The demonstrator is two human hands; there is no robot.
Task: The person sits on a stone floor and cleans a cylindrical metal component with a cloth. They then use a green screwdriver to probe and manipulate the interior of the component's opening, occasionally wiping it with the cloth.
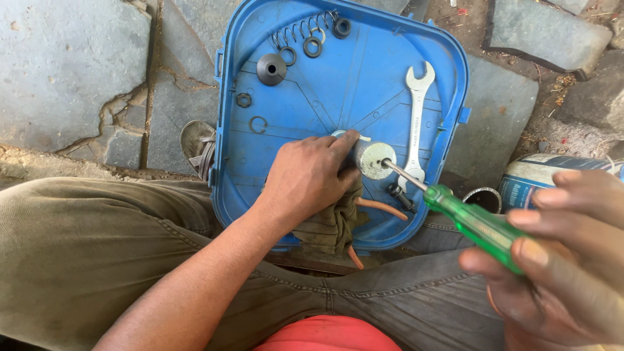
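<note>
My left hand grips a grey metal cylinder over a blue plastic lid used as a tray, with a dirty olive rag under the hand. My right hand holds a screwdriver with a green see-through handle. Its metal shaft points into the round end face of the cylinder.
On the lid lie an open-ended spanner, a coil spring, several rings and washers, a black cone-shaped part and a small black bolt. A tin can lies at the right. Cracked stone paving surrounds the lid; my legs are below.
</note>
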